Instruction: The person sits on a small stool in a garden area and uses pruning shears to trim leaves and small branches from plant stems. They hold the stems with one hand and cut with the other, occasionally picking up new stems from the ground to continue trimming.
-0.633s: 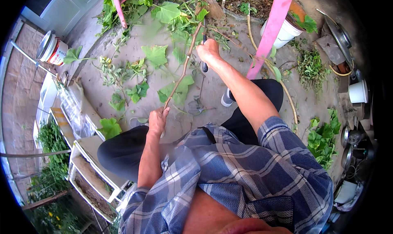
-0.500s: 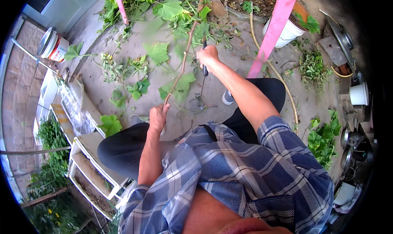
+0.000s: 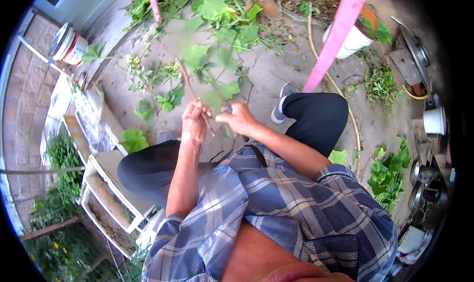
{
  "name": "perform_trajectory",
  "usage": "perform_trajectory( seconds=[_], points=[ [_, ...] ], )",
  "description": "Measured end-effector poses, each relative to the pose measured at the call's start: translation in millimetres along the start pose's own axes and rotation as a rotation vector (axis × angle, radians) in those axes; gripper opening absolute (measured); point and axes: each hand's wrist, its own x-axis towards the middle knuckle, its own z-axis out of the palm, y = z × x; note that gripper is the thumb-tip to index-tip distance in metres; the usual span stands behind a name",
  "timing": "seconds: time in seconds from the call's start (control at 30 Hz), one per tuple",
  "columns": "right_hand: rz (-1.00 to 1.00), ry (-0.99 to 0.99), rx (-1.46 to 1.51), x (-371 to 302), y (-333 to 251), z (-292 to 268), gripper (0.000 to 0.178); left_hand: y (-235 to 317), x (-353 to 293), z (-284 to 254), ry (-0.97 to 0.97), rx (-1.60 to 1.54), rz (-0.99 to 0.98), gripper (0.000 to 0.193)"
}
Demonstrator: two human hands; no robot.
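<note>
My left hand is closed around a thin brown stick. The stick slants up and to the left, and a short end pokes out below my fingers. Close beside it, my right hand is closed on a narrow dark-handled tool, whose far part is blurred. Both hands are over the ground between my knees, nearly touching. Large green leaves lie just beyond them.
Cut leafy stems cover the far ground. A pink post rises at right by a white bucket and a long bent pole. White troughs stand left of my knee, and a paint pail is farther off.
My right hand has drawn the tool back toward me, beside my left hand. The stick has swung left, and its near end now shows below my left hand.
</note>
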Motion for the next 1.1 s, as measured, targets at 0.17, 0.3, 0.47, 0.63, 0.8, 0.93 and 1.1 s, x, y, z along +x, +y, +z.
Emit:
perform_trajectory(
  seconds=[0.17,0.3,0.47,0.63,0.8,0.93,1.1],
  points=[
    [-0.246,-0.050,-0.312,-8.2,-19.6,0.3,0.043,-6.6,-7.8,-8.4,-0.077,-0.186,-0.041,0.013],
    [-0.208,-0.108,-0.159,-21.3,-27.6,-6.9,0.041,5.1,-9.2,26.5,-0.064,-0.136,0.042,0.011],
    [-0.381,0.100,0.071,-49.8,-71.0,-23.9,0.045,36.7,-19.7,98.8,-0.161,0.080,0.206,0.011],
    [-0.520,0.246,0.217,-90.0,-111.6,-69.2,0.042,51.9,-36.1,194.4,-0.302,0.332,0.370,0.015],
    [-0.436,0.642,0.276,-142.5,-119.3,-122.9,0.034,54.0,-64.0,296.9,-0.735,1.062,0.401,0.033],
    [-0.305,0.809,0.593,-191.5,-95.2,-169.3,0.036,22.4,-63.1,321.7,-0.923,0.974,0.786,0.049],
    [-0.084,1.210,0.479,-231.0,23.2,-193.5,0.032,9.5,-33.3,281.9,-0.725,1.022,0.647,0.038]
  ],
)
